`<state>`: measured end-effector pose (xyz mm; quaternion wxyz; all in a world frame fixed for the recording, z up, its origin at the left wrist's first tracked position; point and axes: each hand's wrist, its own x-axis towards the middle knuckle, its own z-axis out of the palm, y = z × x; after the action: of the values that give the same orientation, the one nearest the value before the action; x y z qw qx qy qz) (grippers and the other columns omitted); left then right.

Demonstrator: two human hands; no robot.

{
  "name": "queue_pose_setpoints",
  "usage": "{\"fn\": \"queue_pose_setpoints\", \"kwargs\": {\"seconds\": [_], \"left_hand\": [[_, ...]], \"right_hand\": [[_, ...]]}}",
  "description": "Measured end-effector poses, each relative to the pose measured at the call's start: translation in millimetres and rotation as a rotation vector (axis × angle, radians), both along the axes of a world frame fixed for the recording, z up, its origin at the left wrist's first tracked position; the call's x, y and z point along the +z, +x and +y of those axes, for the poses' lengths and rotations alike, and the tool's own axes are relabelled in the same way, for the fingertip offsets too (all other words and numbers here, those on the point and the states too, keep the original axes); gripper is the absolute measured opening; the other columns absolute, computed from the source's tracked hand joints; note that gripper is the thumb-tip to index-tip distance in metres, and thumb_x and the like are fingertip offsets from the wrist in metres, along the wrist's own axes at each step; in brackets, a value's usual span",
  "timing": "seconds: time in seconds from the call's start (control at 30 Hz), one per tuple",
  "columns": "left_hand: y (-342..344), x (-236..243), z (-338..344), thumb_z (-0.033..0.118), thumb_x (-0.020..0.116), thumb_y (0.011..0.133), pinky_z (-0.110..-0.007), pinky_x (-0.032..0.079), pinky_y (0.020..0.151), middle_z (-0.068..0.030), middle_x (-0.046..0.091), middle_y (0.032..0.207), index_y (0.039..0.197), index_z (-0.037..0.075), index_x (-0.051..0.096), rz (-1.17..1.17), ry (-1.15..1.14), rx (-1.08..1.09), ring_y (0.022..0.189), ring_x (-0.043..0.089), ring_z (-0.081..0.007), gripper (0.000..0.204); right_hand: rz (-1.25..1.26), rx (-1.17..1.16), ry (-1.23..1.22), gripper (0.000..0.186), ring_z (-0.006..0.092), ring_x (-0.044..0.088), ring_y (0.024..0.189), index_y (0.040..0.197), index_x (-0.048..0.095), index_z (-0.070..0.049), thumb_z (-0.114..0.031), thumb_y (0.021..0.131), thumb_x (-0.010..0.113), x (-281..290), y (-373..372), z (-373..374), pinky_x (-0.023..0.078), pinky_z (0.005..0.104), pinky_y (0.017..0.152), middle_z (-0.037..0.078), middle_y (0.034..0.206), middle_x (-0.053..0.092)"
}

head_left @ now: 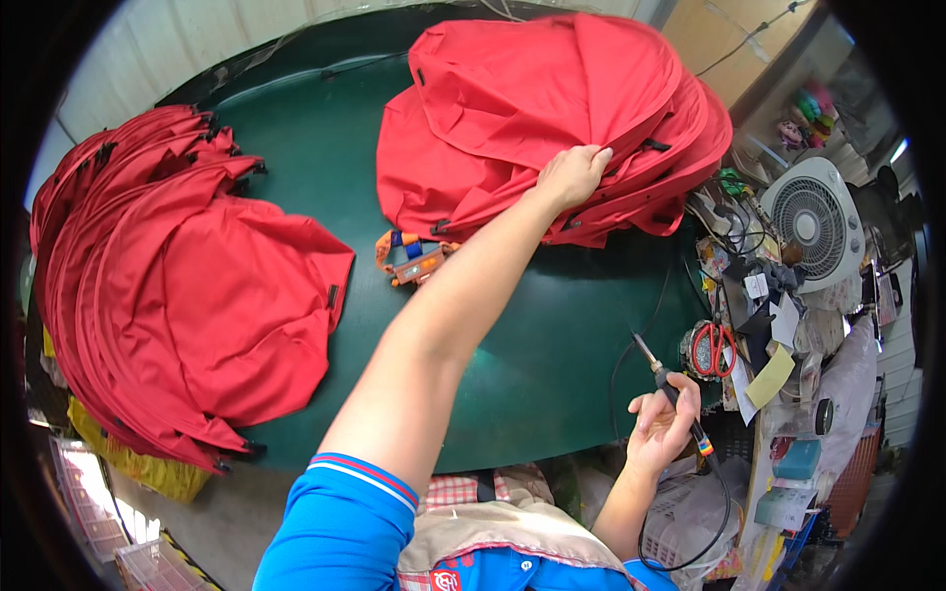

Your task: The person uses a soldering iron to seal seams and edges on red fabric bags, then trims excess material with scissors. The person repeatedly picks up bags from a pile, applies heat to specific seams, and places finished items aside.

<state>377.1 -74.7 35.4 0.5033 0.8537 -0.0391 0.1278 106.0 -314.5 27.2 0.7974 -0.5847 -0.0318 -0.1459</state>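
Observation:
My left hand point(574, 177) stretches across to the far pile of red fabric pieces point(512, 108), its fingers closed on the near edge of the top layers. The pieces have curved, hemmed edges and small black tabs. In my right hand point(662, 428), near the table's right front, is a soldering iron point(668, 384), held by its dark handle with the metal tip pointing up and left, apart from the fabric. A black cord loops down from it. An orange device with a strap point(419, 266) lies at the near edge of the pile, partly behind my left forearm.
A second stack of red fabric point(217, 305) spreads over the left end of the dark green table point(532, 394). At the right are red-handled scissors point(711, 350), a white box fan point(810, 222), papers and cords. A yellow bag point(158, 468) sits below the table's left edge.

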Motion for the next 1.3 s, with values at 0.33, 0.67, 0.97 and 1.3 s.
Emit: {"fn": "queue_pose_setpoints", "kwargs": {"seconds": [0.33, 0.67, 0.97, 1.3], "left_hand": [[-277.4, -94.8, 63.8, 0.022, 0.086, 0.058, -0.047, 0.039, 0.088, -0.0067, 0.054, 0.117, 0.100, 0.018, 0.063, -0.204, 0.913, 0.306, 0.121, 0.046, -0.0320, 0.047], [-395.7, -48.2, 155.2, 0.029, 0.081, 0.078, -0.056, 0.022, 0.120, -0.0125, 0.036, 0.159, 0.146, 0.013, 0.049, -0.308, 0.795, 0.584, 0.149, 0.026, -0.0396, 0.077], [-547.2, -35.2, 331.1, -0.004, 0.060, 0.076, -0.051, 0.042, 0.101, -0.0245, 0.050, 0.132, 0.149, -0.002, 0.036, 0.024, 0.875, 1.609, 0.118, 0.051, -0.0409, 0.077], [-444.4, 7.6, 110.9, -0.008, 0.065, 0.085, -0.041, 0.049, 0.099, -0.0244, 0.054, 0.139, 0.141, -0.006, 0.046, -0.713, 0.091, 0.743, 0.119, 0.058, -0.0387, 0.060]], "right_hand": [[0.020, 0.245, 0.005, 0.035, 0.0095, 0.037, 0.040, 0.107, 0.059, 0.003, -0.026, 0.105, 0.038, -6.9, 3.0, 39.6, 0.048, 0.0279, 0.054, 0.002, 0.049, 0.043], [-0.092, 0.404, 0.014, 0.035, 0.0076, 0.039, 0.043, 0.109, 0.060, 0.001, -0.025, 0.106, 0.037, -2.1, -26.5, 86.5, 0.048, 0.0270, 0.055, 0.001, 0.051, 0.045], [0.003, 0.614, 0.030, 0.034, 0.0101, 0.044, 0.043, 0.119, 0.054, 0.002, -0.028, 0.109, 0.040, 10.3, -60.7, 163.7, 0.049, 0.0278, 0.055, 0.010, 0.065, 0.061], [-0.416, 0.599, 0.078, 0.031, 0.0205, 0.067, 0.093, 0.109, 0.046, -0.004, -0.008, 0.093, 0.073, 41.1, -103.5, 294.7, 0.053, 0.0314, 0.084, 0.021, 0.114, 0.066]]}}
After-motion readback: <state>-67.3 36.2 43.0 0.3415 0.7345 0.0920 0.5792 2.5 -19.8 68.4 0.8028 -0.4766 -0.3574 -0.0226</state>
